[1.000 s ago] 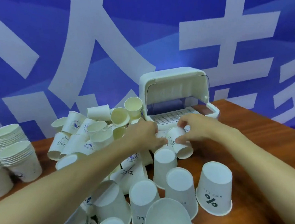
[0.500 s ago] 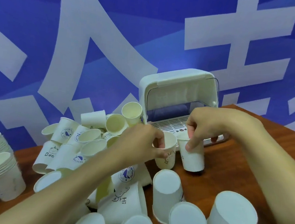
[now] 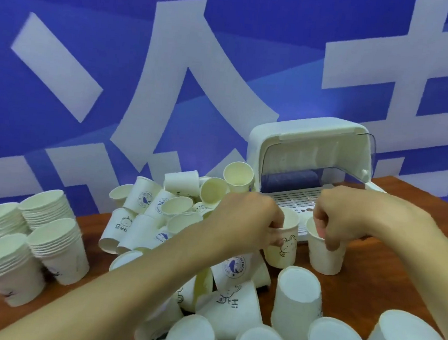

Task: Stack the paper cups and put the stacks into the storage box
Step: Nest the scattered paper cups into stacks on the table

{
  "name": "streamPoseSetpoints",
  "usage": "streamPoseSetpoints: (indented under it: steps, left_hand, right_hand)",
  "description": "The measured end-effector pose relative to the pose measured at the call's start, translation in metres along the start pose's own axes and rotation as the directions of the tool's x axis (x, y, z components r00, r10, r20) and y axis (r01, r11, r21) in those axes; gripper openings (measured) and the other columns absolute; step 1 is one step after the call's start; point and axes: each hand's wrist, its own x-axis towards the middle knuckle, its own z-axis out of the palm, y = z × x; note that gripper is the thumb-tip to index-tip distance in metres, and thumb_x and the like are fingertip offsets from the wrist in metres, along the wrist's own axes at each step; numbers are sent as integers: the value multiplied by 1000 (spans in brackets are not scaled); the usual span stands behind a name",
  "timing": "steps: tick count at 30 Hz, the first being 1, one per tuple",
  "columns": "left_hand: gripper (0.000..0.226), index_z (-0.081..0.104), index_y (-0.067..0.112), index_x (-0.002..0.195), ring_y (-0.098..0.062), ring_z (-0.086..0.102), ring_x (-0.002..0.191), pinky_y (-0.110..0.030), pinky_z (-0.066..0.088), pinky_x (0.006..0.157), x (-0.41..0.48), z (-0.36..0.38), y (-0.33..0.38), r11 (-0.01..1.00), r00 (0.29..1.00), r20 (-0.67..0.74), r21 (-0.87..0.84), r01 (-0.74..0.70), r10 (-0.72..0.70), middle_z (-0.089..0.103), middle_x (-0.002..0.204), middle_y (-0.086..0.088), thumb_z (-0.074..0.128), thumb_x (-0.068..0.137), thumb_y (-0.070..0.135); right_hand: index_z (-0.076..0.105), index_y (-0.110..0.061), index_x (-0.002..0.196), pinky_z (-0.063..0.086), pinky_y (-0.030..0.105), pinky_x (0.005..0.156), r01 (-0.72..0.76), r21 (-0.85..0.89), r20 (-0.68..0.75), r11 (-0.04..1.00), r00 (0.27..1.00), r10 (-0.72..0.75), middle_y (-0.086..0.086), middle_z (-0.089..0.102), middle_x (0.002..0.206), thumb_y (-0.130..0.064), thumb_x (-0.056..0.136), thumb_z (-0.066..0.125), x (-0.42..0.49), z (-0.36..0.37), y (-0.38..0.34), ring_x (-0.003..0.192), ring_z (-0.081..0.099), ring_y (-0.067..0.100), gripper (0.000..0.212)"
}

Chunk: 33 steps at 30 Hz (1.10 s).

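Observation:
My left hand [image 3: 248,218] pinches the rim of an upright paper cup with a bear drawing [image 3: 282,248]. Beside it, my right hand [image 3: 348,218] grips the rim of a plain white upright cup [image 3: 325,256]. The two cups are side by side, a small gap between them, just in front of the white storage box [image 3: 309,142]. The box's lid is raised and its slotted floor shows. A heap of loose paper cups [image 3: 176,206] lies left of the box.
Several stacks of nested cups [image 3: 42,224] stand at the left on the wooden table [image 3: 397,280]. Upside-down cups [image 3: 296,303] crowd the near edge below my hands. A blue wall with white characters rises behind.
Both hands lifted a cup each from in front of the box and turned them upright. The view has shifted a little, and the cups now sit slightly lower, side by side.

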Motion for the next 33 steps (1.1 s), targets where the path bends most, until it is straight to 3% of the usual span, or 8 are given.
streamPoseSetpoints:
  steps: [4, 6, 10, 15, 18, 22, 26, 33]
  left_hand:
    - [20, 73, 25, 95, -14, 59, 77, -27, 34, 59, -37, -31, -16, 999, 991, -126, -10, 49, -50, 71, 88, 4, 66, 90, 44]
    - [19, 72, 25, 94, -18, 59, 81, -30, 40, 63, -58, -47, -30, 997, 978, -191, -38, 73, -79, 70, 90, 4, 66, 90, 43]
    - [18, 69, 24, 90, -21, 60, 84, -33, 46, 67, -93, -79, -58, 988, 944, -294, -82, 129, -148, 70, 88, 6, 66, 90, 42]
    - [11, 67, 28, 97, -19, 61, 85, -32, 49, 68, -154, -104, -111, 958, 898, -352, 19, 287, -262, 70, 89, 8, 62, 93, 37]
    - [11, 67, 33, 98, -18, 59, 82, -31, 46, 64, -207, -109, -154, 903, 830, -401, 15, 430, -388, 68, 88, 9, 61, 93, 40]
    - [14, 68, 35, 97, -17, 57, 79, -27, 37, 55, -267, -109, -204, 808, 729, -445, 19, 588, -520, 65, 81, 11, 61, 92, 46]
    - [13, 71, 36, 97, -15, 53, 77, -29, 34, 58, -302, -113, -244, 763, 690, -399, -39, 646, -604, 62, 78, 14, 66, 89, 46]
    - [11, 76, 35, 91, -15, 62, 87, -28, 40, 60, -311, -102, -268, 747, 716, -215, -142, 649, -664, 70, 89, 12, 75, 80, 36]
  right_hand:
    - [59, -37, 71, 42, 16, 51, -93, -97, -200, 991, 977, 72, -11, 63, 68, -43, 73, 69, -4, -1, 5, 62, 60, 3, 12]
    - [64, -41, 70, 47, 19, 49, -131, -81, -306, 988, 947, 101, -15, 63, 61, -48, 57, 69, -3, 3, 19, 55, 59, 1, 16]
    - [60, -49, 59, 49, 19, 48, -104, -121, -458, 987, 888, 38, -28, 62, 63, -28, 50, 89, 40, 15, 68, 49, 56, -5, 36]
    - [54, -52, 86, 50, 27, 57, 82, -135, -455, 987, 880, -135, -36, 60, 75, -63, 66, 50, -19, -59, -104, 62, 58, -6, 24]
    - [52, -43, 83, 49, 26, 63, 346, -44, -475, 937, 818, -325, -33, 61, 81, -55, 79, 54, -22, -72, -203, 75, 59, -4, 12]
    - [55, -35, 86, 42, 22, 65, 525, -19, -506, 851, 729, -461, -25, 62, 83, -43, 87, 60, 10, -72, -298, 82, 61, -2, 9]
    - [57, -33, 86, 42, 22, 62, 580, -26, -523, 814, 687, -505, -27, 58, 75, -37, 88, 63, 37, -76, -355, 80, 61, 0, 7]
    - [57, -35, 81, 42, 21, 59, 551, -50, -464, 833, 726, -508, -24, 63, 77, -39, 88, 65, 60, -74, -374, 78, 61, -2, 11]
